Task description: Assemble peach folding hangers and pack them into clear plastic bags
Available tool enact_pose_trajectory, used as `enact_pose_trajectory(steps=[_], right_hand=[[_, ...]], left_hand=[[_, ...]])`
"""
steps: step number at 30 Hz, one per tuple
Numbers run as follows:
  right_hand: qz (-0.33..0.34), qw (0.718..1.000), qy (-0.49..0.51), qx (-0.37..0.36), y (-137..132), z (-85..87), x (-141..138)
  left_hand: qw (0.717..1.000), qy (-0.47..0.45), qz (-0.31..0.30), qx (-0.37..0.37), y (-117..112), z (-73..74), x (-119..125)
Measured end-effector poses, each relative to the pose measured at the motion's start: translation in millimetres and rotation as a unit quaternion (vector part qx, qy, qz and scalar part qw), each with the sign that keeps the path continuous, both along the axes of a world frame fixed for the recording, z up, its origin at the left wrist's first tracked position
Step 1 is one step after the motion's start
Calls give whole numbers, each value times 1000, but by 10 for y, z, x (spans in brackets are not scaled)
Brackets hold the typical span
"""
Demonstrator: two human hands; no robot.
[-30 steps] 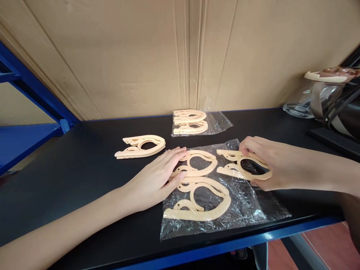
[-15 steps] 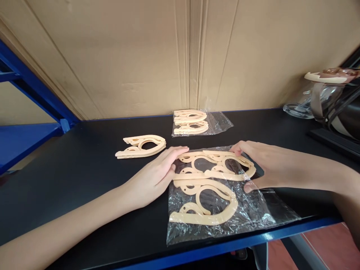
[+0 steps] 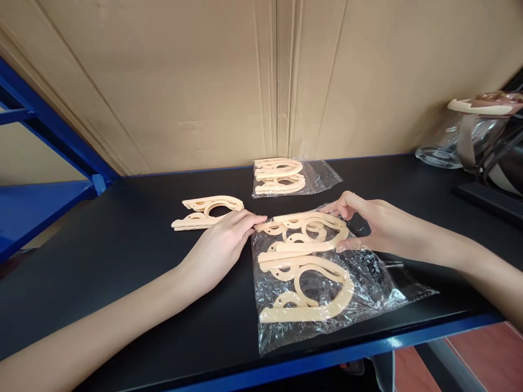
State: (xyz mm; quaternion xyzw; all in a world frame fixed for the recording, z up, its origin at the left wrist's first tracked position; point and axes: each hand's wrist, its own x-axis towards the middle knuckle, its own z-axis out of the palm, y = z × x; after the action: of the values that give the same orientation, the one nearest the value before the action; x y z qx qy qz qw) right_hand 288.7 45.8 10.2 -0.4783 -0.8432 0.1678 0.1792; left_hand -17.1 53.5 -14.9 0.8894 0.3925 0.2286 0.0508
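Note:
A clear plastic bag point(image 3: 368, 296) lies near the front edge of the black tabletop, with several cream folding hangers point(image 3: 302, 314) inside it. My left hand point(image 3: 223, 245) pinches the bag's upper left corner, fingers pressed together beside the hanger ends. From the other side, my right hand point(image 3: 382, 224) grips the curved ends of the upper hangers through the film, thumb below and fingers above. The upper hangers overlap each other; one hanger rests lower in the bag. Another cream folding hanger point(image 3: 196, 222) lies loose behind my left hand, which partly covers it.
A second clear bag point(image 3: 321, 177) with folded hangers point(image 3: 281, 188) lies at the back. Cardboard point(image 3: 183, 81) stands behind the black table point(image 3: 134, 261). Blue metal framing point(image 3: 53, 125) is on the left. A clear-based object point(image 3: 439, 158) and dark items occupy the right rear.
The upper hangers have shifted left and now overlap more closely. My right hand has moved left with them. My left hand has moved slightly toward the bag's corner.

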Motion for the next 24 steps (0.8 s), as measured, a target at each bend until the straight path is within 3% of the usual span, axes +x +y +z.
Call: enact_pose_trajectory(steps=[4,11,24], right_hand=[[56,990,101,-78,94,-97,-15],[35,963,227,-141,128,-200,-52],[33,973,211,-91,99,-234,-142]], left_hand=[[1000,-5,-4,-3,14,-2,-13],[995,79,18,61,-5,-32,-21],[1000,-18,14,-10,33,14,-10]])
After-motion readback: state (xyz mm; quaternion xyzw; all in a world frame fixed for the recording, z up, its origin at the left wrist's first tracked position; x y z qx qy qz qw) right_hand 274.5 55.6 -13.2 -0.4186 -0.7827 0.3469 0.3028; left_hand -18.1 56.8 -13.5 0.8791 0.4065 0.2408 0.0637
